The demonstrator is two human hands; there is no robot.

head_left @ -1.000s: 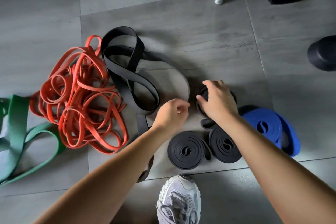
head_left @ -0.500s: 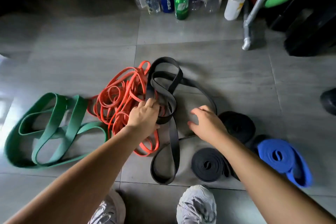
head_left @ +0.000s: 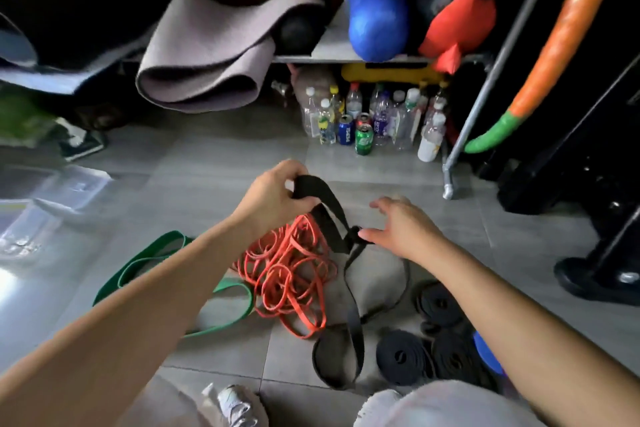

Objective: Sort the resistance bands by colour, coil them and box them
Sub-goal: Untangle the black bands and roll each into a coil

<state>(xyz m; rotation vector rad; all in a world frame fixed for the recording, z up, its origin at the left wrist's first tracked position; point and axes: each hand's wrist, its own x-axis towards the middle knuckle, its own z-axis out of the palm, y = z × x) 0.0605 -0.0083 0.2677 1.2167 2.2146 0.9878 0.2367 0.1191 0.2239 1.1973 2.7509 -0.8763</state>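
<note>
Holding a black band (head_left: 334, 215) up by its top end, L hand (head_left: 273, 199) has fingers curled tight round it, above the orange pile (head_left: 291, 277). R hand (head_left: 407, 230) is spread wide, thumb just touching the band's twisted middle. Band's lower loop lies on the tiles btwn the orange pile and the black coils (head_left: 403, 359). Green band (head_left: 145, 262) lies to the left; blue coil (head_left: 485, 350) far right, mostly hidden by the R arm.

Thin tangled bands (head_left: 287, 270) are heaped on the floor (head_left: 214, 163), wide loops (head_left: 169, 238) laid to their left. Coiled bands (head_left: 401, 359) are grouped at right, a loose band (head_left: 352, 291) draped between, bottles (head_left: 374, 121) lined up behind.
</note>
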